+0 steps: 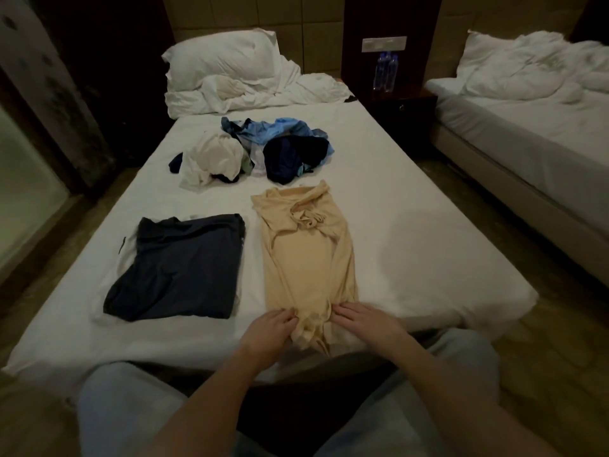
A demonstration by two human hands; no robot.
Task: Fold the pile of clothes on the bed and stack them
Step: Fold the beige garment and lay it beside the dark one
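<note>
Both the left hand (271,325) and right hand (357,316) pinch the soft, limp beige shirt (306,258) at its six-o'clock hem, the best hold.

Body in view: two bare forearms, no sleeves visible up to the frame edge. left hand (268,328) and right hand (361,319) both bare, no gloves. No rings, watch or bands that I can make out, though lighting is dim. Legs in light grey-blue trousers (125,410), loose fit, soft folds at the knees, plain fabric, no markings. Dark gap between the legs, detail there unreadable.
</note>
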